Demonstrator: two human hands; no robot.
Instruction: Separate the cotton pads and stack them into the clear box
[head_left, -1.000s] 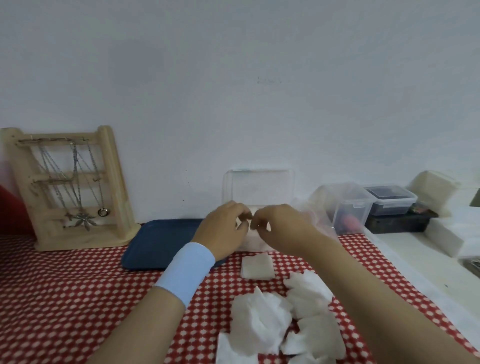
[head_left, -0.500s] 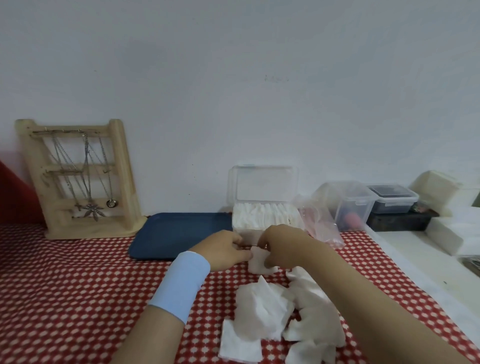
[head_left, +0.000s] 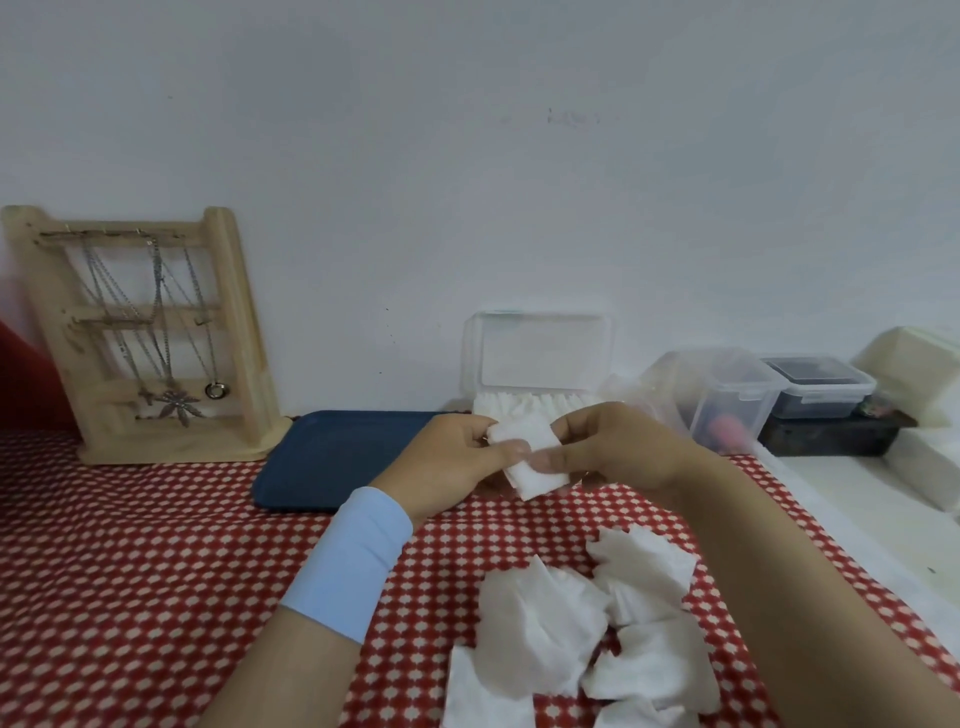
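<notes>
**Head view: both hands pinch one pad in front of the box**

From your left: a wooden necklace stand (head_left: 156, 338), then a blue tray (head_left: 337, 457). Your left hand (head_left: 447, 462) and right hand (head_left: 618, 452) both pinch one cotton pad (head_left: 530, 457), held above the checked cloth (head_left: 130, 571). It is just in front of the clear box (head_left: 540, 358), whose lid stands open. A heap of loose pads (head_left: 587, 639) lies nearer you.

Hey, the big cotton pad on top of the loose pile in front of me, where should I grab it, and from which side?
Pinch the big pad at its upper left edge, coming from the left. That edge lies free over the checked cloth, while its right side crowds the other pads, so a grab there would probably lift several.
</notes>
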